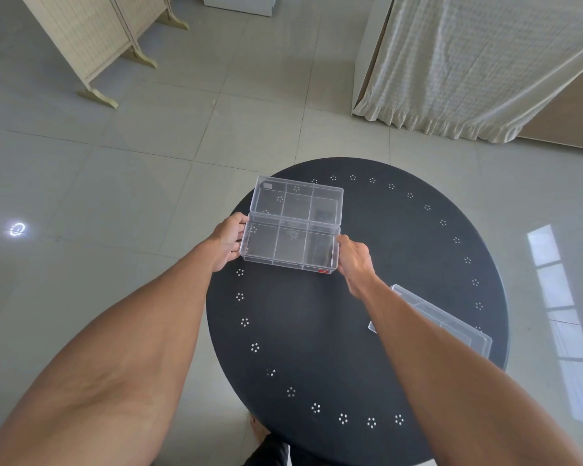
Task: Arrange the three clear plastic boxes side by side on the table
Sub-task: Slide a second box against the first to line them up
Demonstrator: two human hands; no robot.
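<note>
Now the person holds the near compartment box [288, 247] by its two short ends: the left hand [228, 240] pinches one end, the right hand [354, 257] pinches the other, each grip pressed on the clear wall. Its long side lies just beside, perhaps touching, the far compartment box [297, 200] on the round black counter [401, 250]. I think the good way is to slide it flat until the ends align, without pushing the far one. The third box [451, 322] waits near the right edge, partly hidden under the forearm.
</note>
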